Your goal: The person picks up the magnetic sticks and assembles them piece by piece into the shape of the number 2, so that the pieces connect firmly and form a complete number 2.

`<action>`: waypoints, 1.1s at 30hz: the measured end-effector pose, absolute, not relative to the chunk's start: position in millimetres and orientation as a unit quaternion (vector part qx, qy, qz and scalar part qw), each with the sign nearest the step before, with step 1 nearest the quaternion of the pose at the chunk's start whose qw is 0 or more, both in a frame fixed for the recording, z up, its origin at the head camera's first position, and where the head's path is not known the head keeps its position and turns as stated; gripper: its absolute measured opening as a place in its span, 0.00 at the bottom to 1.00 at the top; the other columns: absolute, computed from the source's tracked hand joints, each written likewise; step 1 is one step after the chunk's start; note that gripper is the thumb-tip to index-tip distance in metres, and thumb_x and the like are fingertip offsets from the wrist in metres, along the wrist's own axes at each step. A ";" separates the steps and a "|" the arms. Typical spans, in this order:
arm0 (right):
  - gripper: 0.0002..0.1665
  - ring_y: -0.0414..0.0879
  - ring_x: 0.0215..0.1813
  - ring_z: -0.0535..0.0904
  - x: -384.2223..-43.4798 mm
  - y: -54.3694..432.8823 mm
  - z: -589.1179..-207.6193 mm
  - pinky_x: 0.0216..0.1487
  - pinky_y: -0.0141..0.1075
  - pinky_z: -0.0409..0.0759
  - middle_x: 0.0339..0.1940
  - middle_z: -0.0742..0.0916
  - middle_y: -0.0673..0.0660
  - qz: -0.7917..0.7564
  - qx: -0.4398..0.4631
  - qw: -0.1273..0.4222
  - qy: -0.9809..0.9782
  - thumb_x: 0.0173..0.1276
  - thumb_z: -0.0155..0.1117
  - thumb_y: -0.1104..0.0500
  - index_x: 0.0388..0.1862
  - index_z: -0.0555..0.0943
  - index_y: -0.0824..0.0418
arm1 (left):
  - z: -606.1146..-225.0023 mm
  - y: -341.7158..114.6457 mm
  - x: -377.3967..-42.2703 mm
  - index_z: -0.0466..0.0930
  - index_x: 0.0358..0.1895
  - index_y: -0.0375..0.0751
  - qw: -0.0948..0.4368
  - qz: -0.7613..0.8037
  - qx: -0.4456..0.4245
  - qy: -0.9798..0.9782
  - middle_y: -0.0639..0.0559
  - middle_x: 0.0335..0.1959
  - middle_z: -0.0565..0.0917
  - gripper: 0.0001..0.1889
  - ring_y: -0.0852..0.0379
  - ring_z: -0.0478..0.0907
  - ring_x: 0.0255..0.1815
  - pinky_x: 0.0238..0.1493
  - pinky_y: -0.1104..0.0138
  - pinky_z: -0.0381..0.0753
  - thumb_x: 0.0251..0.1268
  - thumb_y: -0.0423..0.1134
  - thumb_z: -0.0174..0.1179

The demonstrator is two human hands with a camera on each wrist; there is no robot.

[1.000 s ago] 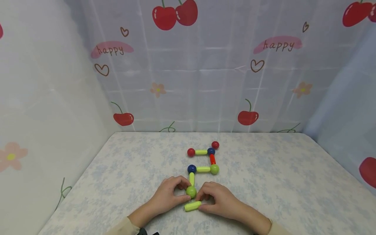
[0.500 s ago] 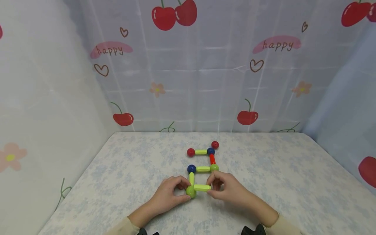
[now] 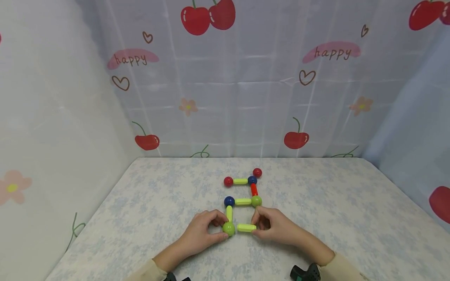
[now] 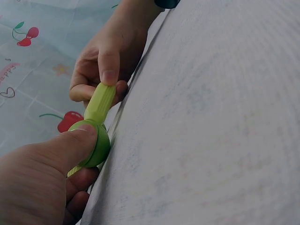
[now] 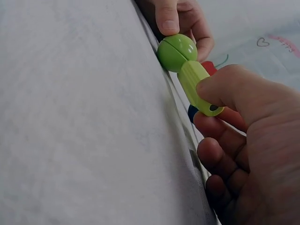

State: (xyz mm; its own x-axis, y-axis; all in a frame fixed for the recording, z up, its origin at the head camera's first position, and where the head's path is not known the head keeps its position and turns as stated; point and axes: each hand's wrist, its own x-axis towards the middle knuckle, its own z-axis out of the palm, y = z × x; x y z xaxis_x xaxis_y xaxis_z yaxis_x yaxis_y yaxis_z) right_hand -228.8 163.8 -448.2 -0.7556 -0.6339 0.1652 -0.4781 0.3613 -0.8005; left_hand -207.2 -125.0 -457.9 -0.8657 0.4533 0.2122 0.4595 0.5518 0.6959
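My left hand (image 3: 199, 235) pinches a green ball (image 3: 228, 229) between thumb and fingers at the near end of a ball-and-rod chain on the table. Just right of it, my right hand (image 3: 278, 229) holds a yellow-green magnetic rod (image 3: 247, 228) by its right end. In the head view a narrow gap parts the rod from the ball. The right wrist view has the rod (image 5: 196, 86) lined up with the green ball (image 5: 177, 52). From that ball another yellow-green rod (image 3: 229, 214) runs away to a blue ball (image 3: 229, 201).
Beyond the blue ball, the chain zigzags through a second green ball (image 3: 256, 201), a red rod (image 3: 254, 189) and another blue ball (image 3: 252, 180) to a red ball (image 3: 228, 181). A further red ball (image 3: 257, 172) lies close behind. A printed curtain (image 3: 225, 117) hangs behind the table.
My right hand has carried the rod from in front of the green ball round to its right side. Since half a second ago the rod has shifted slightly right. My left hand stays put.
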 end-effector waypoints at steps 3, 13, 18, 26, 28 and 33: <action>0.12 0.32 0.28 0.72 -227.7 162.7 -448.6 0.29 0.27 0.74 0.28 0.80 0.47 -0.450 -0.341 0.085 0.821 0.62 0.74 0.59 0.38 0.78 0.52 | -457.8 -124.9 -207.4 0.80 0.49 0.63 0.004 -0.397 -0.261 -0.880 0.70 0.42 0.83 0.16 0.67 0.75 0.45 0.52 0.66 0.70 0.59 0.53 0.71; 0.11 0.32 0.28 0.72 -227.0 160.6 -448.3 0.29 0.27 0.73 0.28 0.80 0.47 -0.445 -0.334 0.092 0.826 0.62 0.74 0.57 0.38 0.78 0.51 | -456.8 -124.2 -207.1 0.80 0.47 0.63 0.006 -0.399 -0.262 -0.879 0.69 0.41 0.83 0.15 0.66 0.76 0.44 0.49 0.69 0.75 0.58 0.52 0.72; 0.11 0.31 0.29 0.72 -226.8 160.8 -449.2 0.29 0.27 0.73 0.27 0.80 0.46 -0.441 -0.340 0.087 0.826 0.62 0.74 0.58 0.37 0.78 0.50 | -457.1 -124.1 -206.7 0.80 0.47 0.64 0.005 -0.395 -0.260 -0.881 0.71 0.40 0.83 0.15 0.67 0.75 0.43 0.50 0.67 0.71 0.58 0.53 0.72; 0.11 0.31 0.29 0.72 -227.3 161.3 -450.4 0.29 0.27 0.73 0.27 0.80 0.46 -0.437 -0.343 0.081 0.828 0.62 0.74 0.57 0.37 0.78 0.49 | -458.3 -124.2 -207.2 0.80 0.48 0.65 0.007 -0.393 -0.262 -0.882 0.71 0.41 0.83 0.16 0.67 0.75 0.44 0.51 0.65 0.69 0.58 0.54 0.71; 0.11 0.31 0.29 0.72 -227.6 161.7 -450.6 0.29 0.27 0.73 0.27 0.81 0.46 -0.436 -0.345 0.080 0.828 0.62 0.74 0.56 0.38 0.79 0.48 | -458.3 -124.3 -207.2 0.80 0.50 0.66 0.006 -0.392 -0.262 -0.882 0.71 0.41 0.83 0.17 0.67 0.75 0.44 0.52 0.65 0.69 0.59 0.54 0.71; 0.10 0.32 0.28 0.72 -227.9 161.8 -450.9 0.28 0.27 0.71 0.28 0.81 0.47 -0.434 -0.350 0.079 0.827 0.64 0.73 0.54 0.39 0.79 0.49 | -458.3 -124.8 -207.2 0.81 0.54 0.69 0.002 -0.393 -0.266 -0.880 0.72 0.41 0.84 0.18 0.67 0.75 0.45 0.52 0.62 0.66 0.59 0.54 0.70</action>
